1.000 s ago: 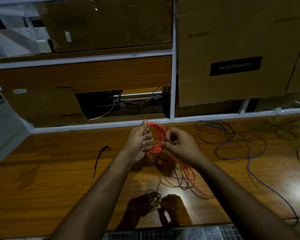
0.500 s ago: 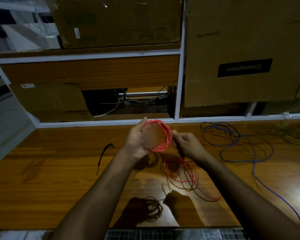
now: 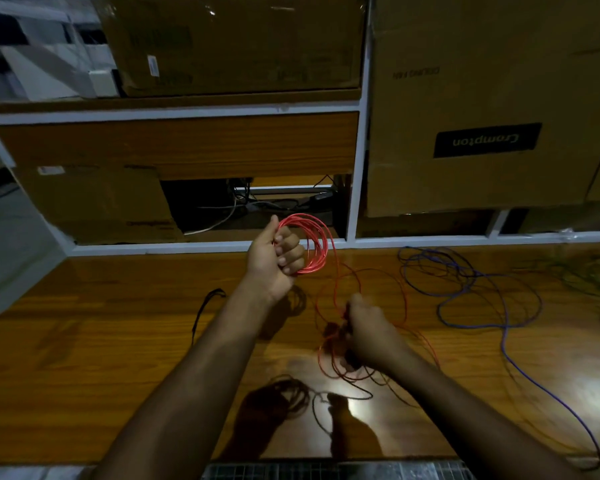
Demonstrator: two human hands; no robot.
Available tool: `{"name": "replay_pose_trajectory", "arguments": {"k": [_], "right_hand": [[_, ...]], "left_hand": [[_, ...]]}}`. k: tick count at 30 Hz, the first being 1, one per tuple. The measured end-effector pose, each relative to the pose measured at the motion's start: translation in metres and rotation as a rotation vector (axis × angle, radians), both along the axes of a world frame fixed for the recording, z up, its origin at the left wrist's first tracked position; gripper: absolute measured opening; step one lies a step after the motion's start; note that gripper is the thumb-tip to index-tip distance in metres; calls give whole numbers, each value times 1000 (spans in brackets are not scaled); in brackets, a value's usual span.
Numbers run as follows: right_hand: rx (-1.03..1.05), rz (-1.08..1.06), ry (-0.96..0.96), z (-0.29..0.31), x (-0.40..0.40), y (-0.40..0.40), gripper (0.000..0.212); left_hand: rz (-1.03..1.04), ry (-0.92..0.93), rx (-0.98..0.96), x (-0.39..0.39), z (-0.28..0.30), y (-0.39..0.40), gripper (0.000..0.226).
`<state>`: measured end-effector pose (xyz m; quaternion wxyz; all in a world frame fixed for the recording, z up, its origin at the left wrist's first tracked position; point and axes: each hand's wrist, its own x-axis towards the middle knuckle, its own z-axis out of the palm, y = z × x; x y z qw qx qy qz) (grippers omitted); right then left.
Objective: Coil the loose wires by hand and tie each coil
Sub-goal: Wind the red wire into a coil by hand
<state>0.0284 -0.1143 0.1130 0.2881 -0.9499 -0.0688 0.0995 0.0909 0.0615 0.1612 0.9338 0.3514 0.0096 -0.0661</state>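
Up above the wooden tabletop (image 3: 118, 341), the left hand (image 3: 274, 258) has its fingers curled tight round a red wire coil (image 3: 309, 244), holding the loops upright just in front of the white shelf frame (image 3: 357, 168). Lower and nearer, the right hand (image 3: 364, 330) is blurred; it looks closed on the loose red wire (image 3: 336, 296) that trails from the coil down to a tangle on the table — I cannot tell exactly how the fingers lie. A loose blue wire (image 3: 471, 299) sprawls to the right, one strand running toward the near edge, and a short black tie (image 3: 205, 306) lies apart to the left of the forearm. Cardboard boxes fill the shelves behind; the large box (image 3: 482, 98) on the right bears a black label reading "Crompton", upside down. Other printing on the boxes is too dim to read. Dark cables (image 3: 257, 202) sit in the open shelf bay behind the coil.
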Motion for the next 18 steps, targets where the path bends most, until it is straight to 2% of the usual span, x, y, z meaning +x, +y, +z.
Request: {"name": "replay_pose_trajectory", "arguments": {"k": [2, 4, 8, 10, 13, 16, 18], "right_hand": [[-163, 56, -52, 13, -8, 10, 34], [-264, 95, -142, 26, -12, 17, 26], [-234, 149, -244, 48, -12, 23, 9], [-226, 213, -236, 57, -14, 24, 10], [-335, 421, -249, 72, -19, 27, 19], [-389, 577, -312, 88, -21, 27, 28], [-373, 668, -434, 99, -22, 24, 30]], "left_hand": [[-3, 1, 44, -1, -1, -5, 48], [-4, 3, 88, -2, -2, -10, 49], [-13, 5, 131, -6, -5, -16, 48], [-4, 10, 155, -8, -7, -17, 47], [8, 2, 207, -12, -9, -17, 48], [20, -15, 280, -14, -13, -13, 47], [6, 13, 349, -16, -16, -12, 44]]}}
